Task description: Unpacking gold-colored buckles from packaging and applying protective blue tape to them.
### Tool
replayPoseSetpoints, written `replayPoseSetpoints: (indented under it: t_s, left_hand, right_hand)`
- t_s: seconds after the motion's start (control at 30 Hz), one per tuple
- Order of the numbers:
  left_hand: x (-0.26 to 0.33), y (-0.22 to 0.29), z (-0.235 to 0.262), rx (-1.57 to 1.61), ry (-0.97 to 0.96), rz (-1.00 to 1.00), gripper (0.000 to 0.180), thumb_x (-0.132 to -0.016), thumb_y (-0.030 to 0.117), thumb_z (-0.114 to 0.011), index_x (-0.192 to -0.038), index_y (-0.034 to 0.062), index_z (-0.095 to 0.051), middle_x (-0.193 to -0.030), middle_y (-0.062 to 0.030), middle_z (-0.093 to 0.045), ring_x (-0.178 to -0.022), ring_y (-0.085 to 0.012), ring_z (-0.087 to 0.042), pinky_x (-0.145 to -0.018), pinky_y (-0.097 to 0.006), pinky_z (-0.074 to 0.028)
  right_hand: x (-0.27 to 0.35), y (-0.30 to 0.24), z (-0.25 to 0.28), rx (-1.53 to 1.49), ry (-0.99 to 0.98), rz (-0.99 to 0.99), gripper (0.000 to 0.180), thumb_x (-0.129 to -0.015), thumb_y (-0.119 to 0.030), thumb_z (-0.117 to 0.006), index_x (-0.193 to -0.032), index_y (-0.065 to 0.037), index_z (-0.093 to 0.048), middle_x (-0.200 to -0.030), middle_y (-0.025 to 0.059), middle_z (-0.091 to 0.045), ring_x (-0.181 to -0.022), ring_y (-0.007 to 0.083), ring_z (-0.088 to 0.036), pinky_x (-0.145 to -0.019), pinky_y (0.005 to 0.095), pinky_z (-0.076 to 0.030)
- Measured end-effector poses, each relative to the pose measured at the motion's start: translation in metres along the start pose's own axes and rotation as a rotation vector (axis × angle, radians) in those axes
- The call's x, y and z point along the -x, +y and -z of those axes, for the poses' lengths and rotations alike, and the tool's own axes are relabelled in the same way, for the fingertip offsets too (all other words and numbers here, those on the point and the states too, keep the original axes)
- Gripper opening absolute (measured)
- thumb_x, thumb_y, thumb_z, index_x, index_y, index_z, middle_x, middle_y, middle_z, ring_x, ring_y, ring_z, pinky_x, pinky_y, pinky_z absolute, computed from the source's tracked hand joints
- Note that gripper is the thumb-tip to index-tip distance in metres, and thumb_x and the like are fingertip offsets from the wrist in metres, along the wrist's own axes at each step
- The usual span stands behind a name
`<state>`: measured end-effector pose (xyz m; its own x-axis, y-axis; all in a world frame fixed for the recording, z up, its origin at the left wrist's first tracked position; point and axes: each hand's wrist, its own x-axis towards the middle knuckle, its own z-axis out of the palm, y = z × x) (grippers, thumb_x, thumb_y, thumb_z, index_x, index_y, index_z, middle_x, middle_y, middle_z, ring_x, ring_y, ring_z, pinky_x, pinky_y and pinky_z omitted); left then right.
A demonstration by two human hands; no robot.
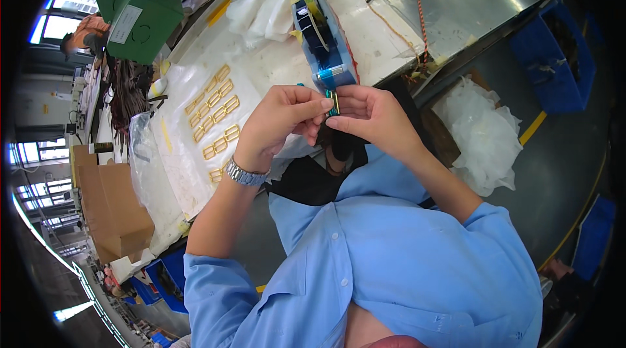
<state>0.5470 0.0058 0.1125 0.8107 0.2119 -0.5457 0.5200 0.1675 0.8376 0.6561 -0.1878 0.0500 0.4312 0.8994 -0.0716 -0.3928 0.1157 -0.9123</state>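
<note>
Gold buckle [334, 101] sits pinched between both hands, left grip [287, 120] and right grip [368, 113], just under the blue tape holder [323, 38]. More gold buckles [215, 116] lie on the bench [385, 41]. Blue bin [554, 54] stands right.

At the centre of the frame a small gold buckle [334, 103] with a strip of blue-green tape is pinched between the left hand [282, 120] and the right hand [368, 113]; just above them stands a blue tape dispenser [324, 41] carrying a yellow roll [313, 7]; a silver wristwatch [246, 174] bands the left wrist, and the sleeves [391, 263] filling the lower frame are light blue. Left of centre, rows of gold buckles [215, 113] lie on white sheeting [261, 54]; a green box [145, 5] sits upper left, a dark blue bin [554, 54] upper right, brown cardboard boxes [114, 208] at the left edge, and a yellow stripe [533, 127] crosses the grey floor [561, 172] at right.
</note>
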Motion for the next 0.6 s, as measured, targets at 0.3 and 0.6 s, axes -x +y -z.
replayPoseSetpoints:
  t_s: [0.3,0.6]
  left_hand:
    - [-0.017,0.023,0.014,0.191,-0.125,0.273,0.028,-0.101,0.022,-0.079,-0.084,0.0027,-0.068,-0.075,-0.0027,-0.067,-0.058,-0.0126,-0.065,-0.055,-0.027,-0.058]
    - [0.011,0.015,-0.023,-0.157,0.192,-0.113,0.023,-0.107,0.021,-0.073,-0.103,-0.0011,-0.07,-0.08,-0.0025,-0.069,-0.068,-0.0104,-0.067,-0.063,-0.026,-0.057]
  right_hand:
    - [-0.005,-0.008,-0.006,0.232,0.161,0.07,0.033,-0.097,-0.011,-0.082,-0.123,0.009,-0.075,-0.109,0.0111,-0.081,-0.102,0.0116,-0.076,-0.092,0.0259,-0.06]
    - [-0.005,-0.003,-0.009,0.185,0.228,0.094,0.03,-0.097,-0.016,-0.084,-0.116,0.007,-0.079,-0.102,0.0088,-0.082,-0.094,0.0084,-0.075,-0.085,0.0236,-0.059]
